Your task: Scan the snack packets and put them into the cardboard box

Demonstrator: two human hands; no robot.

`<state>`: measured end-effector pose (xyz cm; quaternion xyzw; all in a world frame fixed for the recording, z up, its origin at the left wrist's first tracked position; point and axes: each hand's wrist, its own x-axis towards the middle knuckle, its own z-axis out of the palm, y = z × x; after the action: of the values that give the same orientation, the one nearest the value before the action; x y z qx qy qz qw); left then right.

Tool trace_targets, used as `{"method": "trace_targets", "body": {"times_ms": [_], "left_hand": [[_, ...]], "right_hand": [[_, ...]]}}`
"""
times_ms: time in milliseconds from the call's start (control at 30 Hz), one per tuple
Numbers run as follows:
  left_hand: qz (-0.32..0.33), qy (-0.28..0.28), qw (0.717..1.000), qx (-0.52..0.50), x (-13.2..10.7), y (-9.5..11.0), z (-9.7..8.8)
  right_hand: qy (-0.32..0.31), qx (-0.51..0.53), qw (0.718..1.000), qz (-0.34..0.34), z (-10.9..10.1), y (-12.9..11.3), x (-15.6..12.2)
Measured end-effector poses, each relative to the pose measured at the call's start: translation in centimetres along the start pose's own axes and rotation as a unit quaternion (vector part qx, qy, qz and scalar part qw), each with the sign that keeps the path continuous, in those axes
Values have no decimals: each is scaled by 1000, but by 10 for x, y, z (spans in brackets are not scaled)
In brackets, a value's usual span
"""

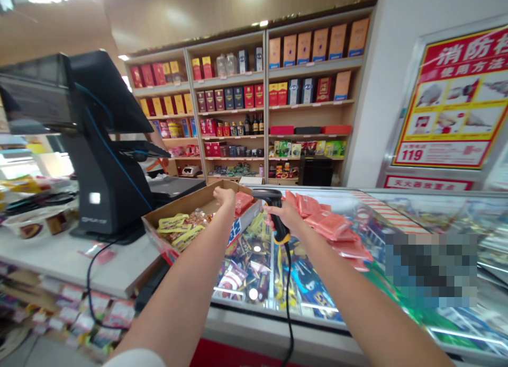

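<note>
- Hands: two. Scanner (pixel 270 196): one. Box (pixel 186 204): one. Terminal (pixel 107 160): one.
- Red packets: one packet (pixel 243 202) at the far right corner of the box. The rest form an overlapping pile (pixel 331 225) on the freezer lid (pixel 381 208); exact count cannot be told.
- Right hand (pixel 286 216): clenched around the scanner grip, head pointing left at the packet.
- Left hand (pixel 224 196): clenched, touching the packet's left edge; a grip cannot be confirmed.
- Box: on the right edge of the counter (pixel 59 256), beside the terminal.

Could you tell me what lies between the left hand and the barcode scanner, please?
In the head view, red packets at the cardboard box's far corner lie between the left hand and the barcode scanner.
</note>
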<state>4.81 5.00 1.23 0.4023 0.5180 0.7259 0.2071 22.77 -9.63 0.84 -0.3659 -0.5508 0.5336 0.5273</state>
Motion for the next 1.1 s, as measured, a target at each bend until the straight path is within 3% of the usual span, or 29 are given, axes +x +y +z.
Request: {"method": "trace_targets", "body": {"times_ms": [100,167,267,333,500,733,833,933,1100], "left_hand": [[69,-10,996,48,-21,5,14],[117,-107,985,71,-44,6,27],[111,-273,946,134,-85,2,46],[95,-320,921,199,-112,-3,57],[51,-299,899,317,-149,-7,77],[82,-269,904,322,-155,-9,96],[57,-288,914,278,-151,-12,99],[23,-270,944,189,-140,-19,88],[-29,-160,987,1,-117,-44,40]], "right_hand": [[34,11,999,-15,-7,5,-14],[75,12,997,-33,-14,11,-24],[152,24,985,-72,-25,23,-34],[196,45,973,-110,-32,31,-38],[256,72,953,-146,-40,40,-39],[259,62,953,-146,-38,39,-40],[253,43,955,-150,-40,40,-41],[249,42,956,-150,-42,41,-41],[227,41,966,-114,-42,35,-41]]}}
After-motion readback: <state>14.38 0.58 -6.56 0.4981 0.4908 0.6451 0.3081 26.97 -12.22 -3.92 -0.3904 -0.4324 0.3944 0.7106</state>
